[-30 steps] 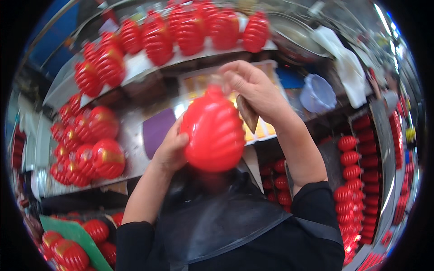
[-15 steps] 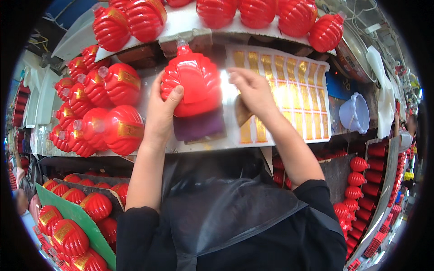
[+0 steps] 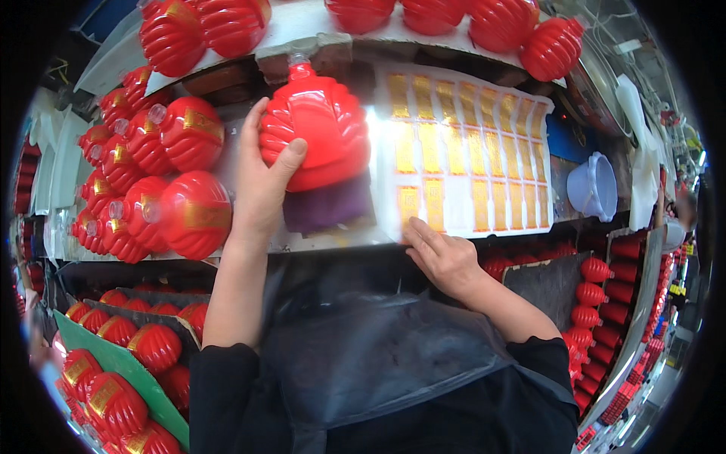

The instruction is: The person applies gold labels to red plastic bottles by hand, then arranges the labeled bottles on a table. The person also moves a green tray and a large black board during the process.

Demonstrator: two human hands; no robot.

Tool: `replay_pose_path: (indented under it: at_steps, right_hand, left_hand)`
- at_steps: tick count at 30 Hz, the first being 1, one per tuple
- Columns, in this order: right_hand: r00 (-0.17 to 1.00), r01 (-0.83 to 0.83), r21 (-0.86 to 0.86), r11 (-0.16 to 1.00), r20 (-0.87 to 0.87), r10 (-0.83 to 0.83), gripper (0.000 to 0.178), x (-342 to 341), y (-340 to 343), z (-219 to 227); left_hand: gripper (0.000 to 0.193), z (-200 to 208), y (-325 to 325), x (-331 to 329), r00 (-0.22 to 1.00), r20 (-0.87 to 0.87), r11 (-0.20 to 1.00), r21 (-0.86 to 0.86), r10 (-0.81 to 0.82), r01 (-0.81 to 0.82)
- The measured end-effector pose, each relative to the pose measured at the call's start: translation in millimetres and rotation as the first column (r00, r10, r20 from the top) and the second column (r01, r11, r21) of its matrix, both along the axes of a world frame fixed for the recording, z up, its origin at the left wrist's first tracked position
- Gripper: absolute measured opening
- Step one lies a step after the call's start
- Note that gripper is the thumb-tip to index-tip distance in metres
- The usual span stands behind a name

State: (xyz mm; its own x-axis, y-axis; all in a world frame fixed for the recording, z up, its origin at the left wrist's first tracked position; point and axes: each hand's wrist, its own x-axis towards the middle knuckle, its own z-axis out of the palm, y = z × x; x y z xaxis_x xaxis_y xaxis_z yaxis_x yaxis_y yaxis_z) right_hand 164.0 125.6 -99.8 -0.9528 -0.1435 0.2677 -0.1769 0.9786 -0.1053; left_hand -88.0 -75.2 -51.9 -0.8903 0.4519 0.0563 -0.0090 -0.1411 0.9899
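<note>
L hand (image 3: 259,181) is wrapped round the L side of a red btl (image 3: 321,132), neck up, smooth panel showing; btl's over the worktop (image 3: 291,244), above/behind it a purple pad (image 3: 325,210) nr the front edge. R hand (image 3: 445,263) has fingertips at the front edge of the gold-label sheet (image 3: 457,203), nr its L corner; can't tell if they're pinching. Prob. best: keep btl steady, thumb clear of panel; ease the nearest label (image 3: 409,201) up flat, w/o creasing.

Around, L to R: more red btls (image 3: 190,136) crowd worktop's L end, so not much room beside L hand; white shelf (image 3: 446,62) w/ btls runs along the back edge, so mind the neck; lilac bucket (image 3: 592,189) sits past sheet's R edge, likely no bother.
</note>
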Motion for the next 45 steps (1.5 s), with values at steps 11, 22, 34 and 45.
replay_pose_path:
  at_steps: [11, 22, 34, 45]
  right_hand:
    - [0.794, 0.607, -0.785, 0.125, 0.606, -0.049, 0.023, -105.3, 43.6, 96.8]
    - [0.900, -0.374, -0.017, 0.927, -0.246, 0.358, 0.018, -192.5, -5.6, 142.0]
    - [0.890, -0.387, -0.128, 0.913, -0.309, 0.334, 0.027, -167.9, -11.7, 116.1]
    - [0.995, -0.099, -0.578, 0.810, -0.036, 0.096, 0.039, -217.9, 14.6, 99.5]
  left_hand:
    - [0.086, 8.4, 0.8, -2.5, 0.999, -0.028, 0.993, -0.114, 0.028, -0.031]
    - [0.072, 26.0, 15.8, -30.5, 0.982, -0.182, 0.983, -0.163, 0.056, -0.086]
    - [0.058, 23.9, 13.1, -37.8, 0.846, -0.531, 0.947, -0.291, -0.041, -0.137]
    - [0.066, 33.5, 9.7, -22.3, 0.669, -0.701, 0.816, -0.522, -0.246, -0.247]
